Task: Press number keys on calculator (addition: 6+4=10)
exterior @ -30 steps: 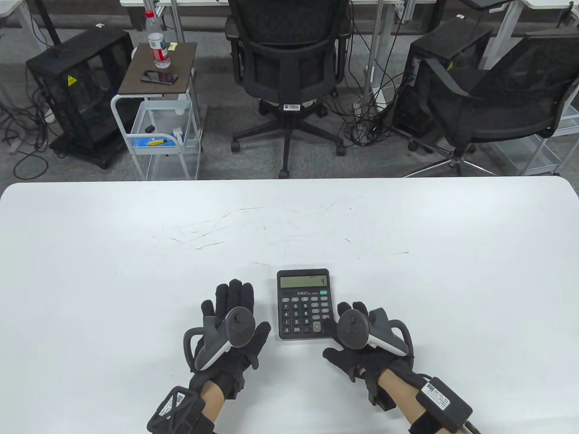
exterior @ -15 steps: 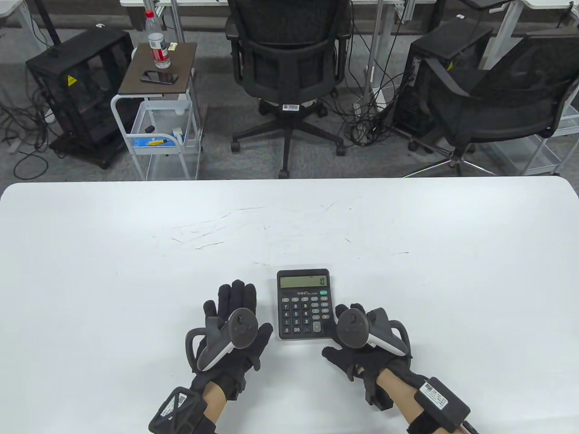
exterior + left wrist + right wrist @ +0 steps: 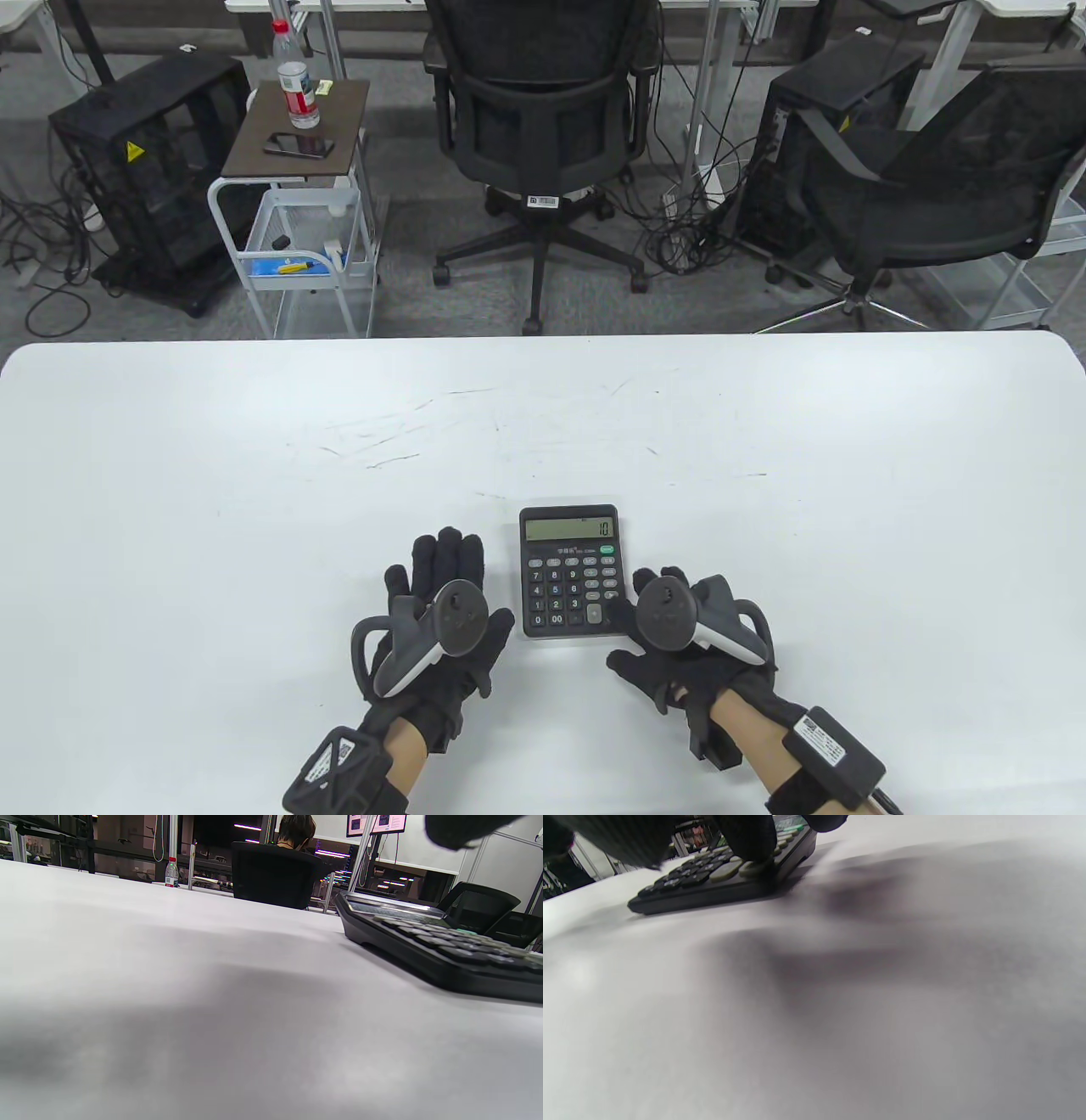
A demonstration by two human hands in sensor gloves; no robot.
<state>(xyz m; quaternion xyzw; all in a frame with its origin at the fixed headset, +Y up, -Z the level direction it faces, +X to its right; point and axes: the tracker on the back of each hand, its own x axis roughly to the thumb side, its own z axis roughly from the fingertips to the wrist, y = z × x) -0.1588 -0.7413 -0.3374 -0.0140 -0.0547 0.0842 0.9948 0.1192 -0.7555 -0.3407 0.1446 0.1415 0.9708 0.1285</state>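
Observation:
A black calculator point(image 3: 570, 570) lies on the white table point(image 3: 254, 475) near the front edge, and its display reads 10. My left hand point(image 3: 441, 586) rests flat on the table just left of it, fingers spread, holding nothing. My right hand point(image 3: 657, 607) sits at the calculator's lower right corner. In the right wrist view a gloved fingertip point(image 3: 751, 838) presses on a grey key at the near corner of the calculator point(image 3: 704, 882). The left wrist view shows the calculator point(image 3: 424, 942) from the side, with one fingertip point(image 3: 462, 827) at the top edge.
Beyond the table's far edge stand an office chair point(image 3: 539, 110), a second chair point(image 3: 950, 187) at the right and a small cart point(image 3: 297, 170) with a bottle and a phone. Faint scratches mark the tabletop.
The display changed from 4 to 10 between the oldest frame and the middle one. My left hand has drifted slightly right and toward me. My right hand has barely moved.

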